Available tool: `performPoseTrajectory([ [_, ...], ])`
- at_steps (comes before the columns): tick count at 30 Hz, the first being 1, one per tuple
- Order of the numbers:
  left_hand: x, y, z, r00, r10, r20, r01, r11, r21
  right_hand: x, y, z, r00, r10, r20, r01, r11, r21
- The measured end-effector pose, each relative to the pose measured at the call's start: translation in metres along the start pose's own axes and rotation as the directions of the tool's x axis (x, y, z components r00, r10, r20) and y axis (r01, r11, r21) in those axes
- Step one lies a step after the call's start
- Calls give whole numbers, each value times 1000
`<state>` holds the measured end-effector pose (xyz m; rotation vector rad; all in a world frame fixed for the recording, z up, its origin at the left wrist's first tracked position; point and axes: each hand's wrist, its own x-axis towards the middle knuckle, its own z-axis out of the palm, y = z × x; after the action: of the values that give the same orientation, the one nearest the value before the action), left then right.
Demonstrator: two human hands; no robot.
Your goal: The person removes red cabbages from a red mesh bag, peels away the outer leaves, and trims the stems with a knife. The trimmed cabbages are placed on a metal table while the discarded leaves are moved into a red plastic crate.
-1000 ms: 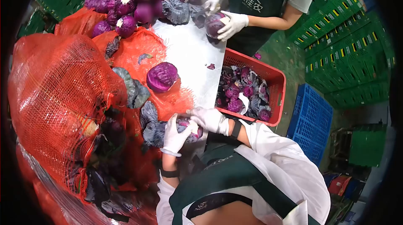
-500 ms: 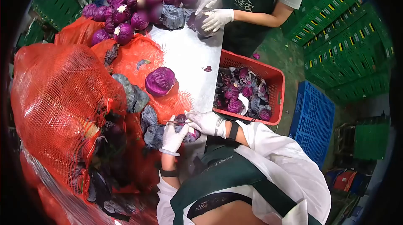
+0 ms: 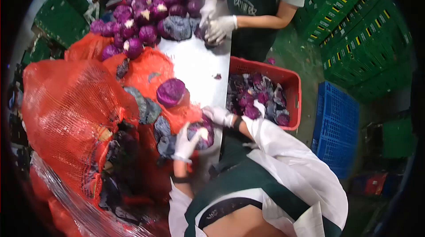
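Observation:
A red cabbage (image 3: 206, 139) with a pale cut stem end is held low over the near edge of the metal table. My gloved left hand (image 3: 185, 143) grips it from the left, thumb across its top. My gloved right hand (image 3: 218, 115) is at the cabbage's far side with fingers curled in, close to a purple outer leaf; what those fingers hold is blurred. Just beyond sits another red cabbage (image 3: 171, 92) on orange-red netting (image 3: 152, 66). Loose dark outer leaves (image 3: 166, 142) lie left of my left hand.
A big red mesh sack (image 3: 71, 108) bulges at the left. Many red cabbages (image 3: 148, 34) are heaped at the back. Across the table, a co-worker's gloved hands (image 3: 221, 28) handle a cabbage. A red crate (image 3: 293, 100) holds trimmings; blue crates (image 3: 334, 126) and green crates (image 3: 354, 46) stand right.
The cabbage in my left hand now shows its pale stem end. My right hand has moved to its far side. The thin blade-like thing between my hands no longer shows.

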<state>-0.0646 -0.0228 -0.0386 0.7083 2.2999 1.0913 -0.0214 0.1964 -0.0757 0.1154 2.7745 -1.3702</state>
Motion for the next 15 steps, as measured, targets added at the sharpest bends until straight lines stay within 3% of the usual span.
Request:
performPoseTrajectory([
  [1,-5,1,2,997,77,-7,-77,997,5,-2,7,5,994,-19,106,21,1000,-20],
  [2,-15,0,1,997,71,9,-70,996,-59,-7,0,7,992,-105,67,103,994,32],
  [3,-25,10,-4,999,49,16,-47,995,-84,-24,-37,-9,997,68,28,-73,949,305],
  [4,-30,-9,1,987,162,7,-157,966,-206,-11,14,34,998,-35,50,19,958,287],
  [5,-32,-51,11,992,122,42,-103,946,-307,1,64,74,988,-137,71,113,955,275],
  [6,-32,-78,21,974,226,-28,-221,911,-348,-13,24,52,967,-234,-95,240,970,48],
  [7,-24,-85,26,952,305,14,-280,891,-358,-8,21,65,862,-461,-212,470,883,-9],
  [8,-22,-93,32,964,265,7,-247,907,-341,-21,-7,38,973,-215,-83,222,970,95],
  [9,-27,-101,34,979,203,-14,-197,926,-321,-34,-45,21,996,32,82,-47,981,186],
  [11,-37,-99,34,995,47,-92,-72,957,-281,-39,-47,31,995,-96,21,92,985,149],
  [12,-41,-84,27,993,67,-95,-92,954,-284,-41,-48,36,993,-110,-45,115,984,135],
  [15,-60,-32,6,996,79,-47,-82,994,-74,-44,-49,40,996,-70,-50,76,990,123],
])
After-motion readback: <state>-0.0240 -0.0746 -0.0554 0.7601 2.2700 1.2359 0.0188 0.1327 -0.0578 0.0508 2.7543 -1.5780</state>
